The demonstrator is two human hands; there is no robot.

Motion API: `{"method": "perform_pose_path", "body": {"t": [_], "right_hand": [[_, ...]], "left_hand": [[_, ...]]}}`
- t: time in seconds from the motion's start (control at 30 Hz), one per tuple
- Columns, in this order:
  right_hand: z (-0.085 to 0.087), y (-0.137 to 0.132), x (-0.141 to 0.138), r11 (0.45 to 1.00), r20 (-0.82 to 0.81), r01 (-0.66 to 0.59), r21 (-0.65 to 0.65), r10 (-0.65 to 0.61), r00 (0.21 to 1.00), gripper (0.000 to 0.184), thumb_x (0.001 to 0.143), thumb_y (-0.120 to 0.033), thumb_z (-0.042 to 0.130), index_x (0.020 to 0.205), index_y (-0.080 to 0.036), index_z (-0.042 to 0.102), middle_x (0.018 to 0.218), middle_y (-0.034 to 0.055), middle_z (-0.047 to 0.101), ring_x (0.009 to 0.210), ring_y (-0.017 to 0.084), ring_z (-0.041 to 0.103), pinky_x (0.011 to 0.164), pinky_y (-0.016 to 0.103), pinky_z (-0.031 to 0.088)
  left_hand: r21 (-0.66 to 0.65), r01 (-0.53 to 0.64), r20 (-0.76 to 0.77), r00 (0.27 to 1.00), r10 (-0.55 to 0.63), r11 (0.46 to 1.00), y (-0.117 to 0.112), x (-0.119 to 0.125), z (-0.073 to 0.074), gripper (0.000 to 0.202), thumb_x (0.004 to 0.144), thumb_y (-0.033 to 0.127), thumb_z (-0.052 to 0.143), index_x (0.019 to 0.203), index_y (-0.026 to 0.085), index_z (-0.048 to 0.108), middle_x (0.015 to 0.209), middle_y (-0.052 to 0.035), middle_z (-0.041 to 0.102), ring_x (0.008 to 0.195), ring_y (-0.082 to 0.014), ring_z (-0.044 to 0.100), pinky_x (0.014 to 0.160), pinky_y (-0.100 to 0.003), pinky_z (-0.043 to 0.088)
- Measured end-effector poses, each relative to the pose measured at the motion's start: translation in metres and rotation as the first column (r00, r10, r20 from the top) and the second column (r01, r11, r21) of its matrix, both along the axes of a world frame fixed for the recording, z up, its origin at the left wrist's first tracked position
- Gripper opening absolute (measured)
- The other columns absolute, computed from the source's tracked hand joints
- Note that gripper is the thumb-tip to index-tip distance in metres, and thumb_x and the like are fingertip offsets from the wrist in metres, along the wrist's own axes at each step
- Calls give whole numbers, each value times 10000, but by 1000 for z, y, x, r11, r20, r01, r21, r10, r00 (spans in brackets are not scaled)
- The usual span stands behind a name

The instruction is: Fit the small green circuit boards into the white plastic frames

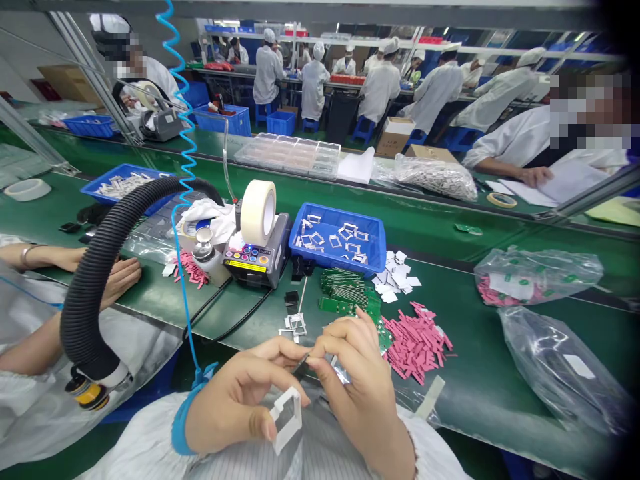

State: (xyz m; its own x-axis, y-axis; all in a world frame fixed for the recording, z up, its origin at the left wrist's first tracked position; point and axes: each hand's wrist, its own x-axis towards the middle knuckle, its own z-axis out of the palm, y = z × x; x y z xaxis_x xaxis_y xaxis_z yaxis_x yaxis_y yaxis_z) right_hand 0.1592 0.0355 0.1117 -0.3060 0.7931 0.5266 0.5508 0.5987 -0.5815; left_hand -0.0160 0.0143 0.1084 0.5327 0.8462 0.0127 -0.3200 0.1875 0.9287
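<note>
My left hand (235,393), with a blue wrist strap (184,427), pinches a small white plastic frame (287,421) between thumb and finger. My right hand (357,387) has its thumb and forefinger closed on a small dark flat piece (301,365), which the left fingertips also touch. What this dark piece is I cannot make out. Just beyond the hands lie green circuit boards (345,290) in a stack. A heap of pink strips (417,340) is right of my right hand. Another white frame (296,325) lies on the bench beyond my left fingers.
A blue bin (337,233) holds white frames; white squares (395,277) lie beside it. A tape dispenser (257,257) carries a tape roll (259,212). A black hose (85,287) arches at left, near a co-worker's hand (120,280). Plastic bags (555,360) lie right. A blue coiled cord (186,147) hangs down.
</note>
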Motion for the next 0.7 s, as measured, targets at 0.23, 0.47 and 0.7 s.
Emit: {"method": "perform_pose_path", "body": {"t": [0.23, 0.47, 0.7], "right_hand": [[-4, -2, 0, 1000, 1, 15, -24, -15, 1000, 136, 838, -139, 476, 752, -228, 531, 732, -30, 543, 749, 145, 516, 959, 438, 232], [-9, -4, 1, 998, 80, -33, -45, 37, 996, 140, 839, -126, 412, 740, -201, 477, 772, 6, 526, 786, 167, 463, 830, 402, 294], [-28, -24, 54, 957, -8, 76, -278, -82, 997, 176, 896, -208, 358, 726, -209, 402, 708, -8, 474, 668, 136, 472, 609, 268, 375]], "left_hand": [[13, -10, -2, 1000, 10, 1000, 1, 1, -2, 337, 671, 459, 656, 897, 219, 726, 1065, -105, 506, 1095, -302, 458, 923, -403, 342], [-139, -51, 32, 998, 56, 989, 2, 9, -20, 369, 658, 484, 660, 819, 159, 726, 1084, -121, 536, 1013, -271, 515, 828, -368, 415], [-491, -163, 278, 901, 332, 856, 14, 12, -45, 305, 755, 399, 600, 868, 139, 712, 1150, -100, 643, 1165, -256, 492, 1072, -426, 261]]}}
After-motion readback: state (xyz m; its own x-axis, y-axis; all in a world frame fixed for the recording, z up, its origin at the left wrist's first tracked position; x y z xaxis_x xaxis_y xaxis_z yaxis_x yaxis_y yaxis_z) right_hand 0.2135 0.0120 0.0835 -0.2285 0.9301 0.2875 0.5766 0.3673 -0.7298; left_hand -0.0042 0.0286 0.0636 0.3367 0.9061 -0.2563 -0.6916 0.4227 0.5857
